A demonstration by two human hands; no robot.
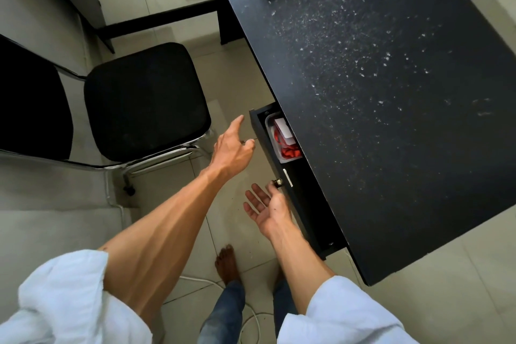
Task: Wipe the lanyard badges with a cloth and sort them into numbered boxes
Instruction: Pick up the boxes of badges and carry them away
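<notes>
Badges (285, 134) sit in a tub (269, 123) in the barely open drawer (310, 212); right hand (265, 207) spread, empty, by the knob (277, 182); left hand (231, 151) grip unclear. Best to pull wider before lifting the tub

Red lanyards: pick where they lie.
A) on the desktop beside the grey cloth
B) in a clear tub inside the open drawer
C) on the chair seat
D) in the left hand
B: the red lanyards sit in a clear tub inside the open drawer under the desk.
</notes>
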